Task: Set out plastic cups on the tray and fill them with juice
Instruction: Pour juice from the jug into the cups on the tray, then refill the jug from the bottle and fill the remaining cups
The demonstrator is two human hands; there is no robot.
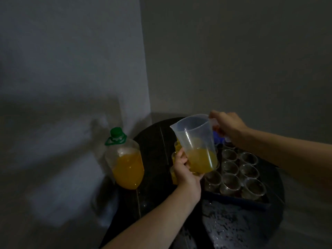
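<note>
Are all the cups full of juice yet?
Not yet. The tray holds cups; the orange cups at left look filled. The right hand holds the jug by its handle, the left hand grips its base. The clear cups look empty, needing juice.

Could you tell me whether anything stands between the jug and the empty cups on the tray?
Nothing visible does. The jug, gripped by the left hand and right hand, hangs above the tray, with the empty cups uncovered beside it.

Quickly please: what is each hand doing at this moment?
Left hand: closed, fingers around the base of the plastic jug.
Right hand: closed, gripping the same jug's handle.
</note>
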